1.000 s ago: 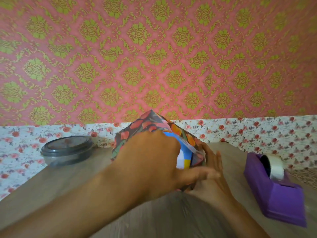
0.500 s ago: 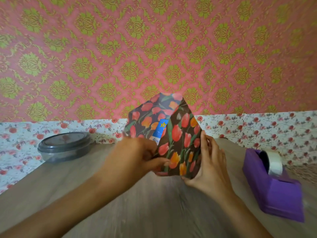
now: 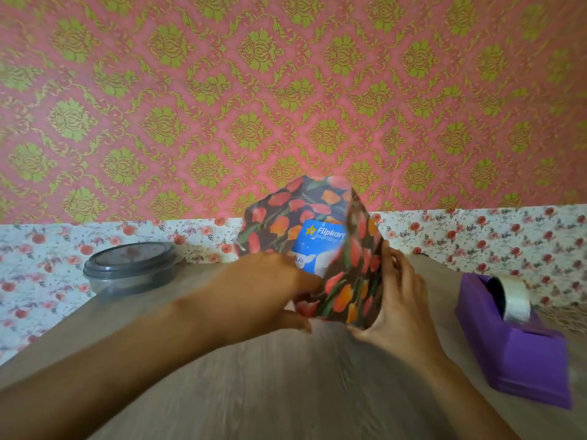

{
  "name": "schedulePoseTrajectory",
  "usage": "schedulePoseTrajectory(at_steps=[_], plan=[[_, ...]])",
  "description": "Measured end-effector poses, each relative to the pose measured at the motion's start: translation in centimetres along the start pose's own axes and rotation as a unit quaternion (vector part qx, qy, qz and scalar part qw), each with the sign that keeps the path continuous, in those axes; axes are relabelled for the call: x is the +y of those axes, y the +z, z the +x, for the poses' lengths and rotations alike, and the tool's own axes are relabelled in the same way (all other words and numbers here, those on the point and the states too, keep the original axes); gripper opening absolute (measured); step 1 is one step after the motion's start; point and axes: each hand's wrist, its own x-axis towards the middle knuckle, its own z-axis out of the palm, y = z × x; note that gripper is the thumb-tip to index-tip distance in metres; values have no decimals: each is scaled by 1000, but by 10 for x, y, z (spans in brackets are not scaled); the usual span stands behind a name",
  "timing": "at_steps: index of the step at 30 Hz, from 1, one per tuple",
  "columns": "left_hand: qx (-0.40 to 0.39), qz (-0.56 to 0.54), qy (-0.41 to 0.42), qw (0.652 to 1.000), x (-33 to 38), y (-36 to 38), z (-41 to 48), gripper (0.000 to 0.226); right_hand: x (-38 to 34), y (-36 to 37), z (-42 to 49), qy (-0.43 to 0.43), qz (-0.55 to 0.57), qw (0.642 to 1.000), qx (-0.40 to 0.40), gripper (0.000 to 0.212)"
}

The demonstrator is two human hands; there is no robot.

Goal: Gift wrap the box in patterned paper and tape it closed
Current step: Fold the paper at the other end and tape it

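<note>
In the middle of the frame the box (image 3: 320, 246) stands on the worktop (image 3: 286, 392), half covered by the patterned paper (image 3: 349, 290), its blue face showing. The left hand (image 3: 254, 300), blurred, pinches the paper's lower left flap. The right hand (image 3: 397, 300) presses straight fingers against the paper's right side. A purple tape dispenser (image 3: 521, 350) sits at the right.

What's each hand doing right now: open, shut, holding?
Left hand: pinches the patterned paper at its lower flap, though blurred.
Right hand: open, fingers flat against the paper's right side.
</note>
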Motion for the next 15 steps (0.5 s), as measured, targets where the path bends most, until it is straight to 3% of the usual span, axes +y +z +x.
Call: schedulePoseTrajectory(at_steps=[3,8,12,15], plan=[[1,39,-43,998,7,-1,0,35,6,-2,0,21,6,1000,-5,133],[107,36,-44,993,1,16,-18,45,3,-4,-2,30,12,999,-18,135],[168,23,-142,975,0,4,-23,61,-1,-3,0,39,-3,999,-17,135],[255,15,-90,963,11,-15,-17,50,-7,-8,-2,38,-26,999,9,126]])
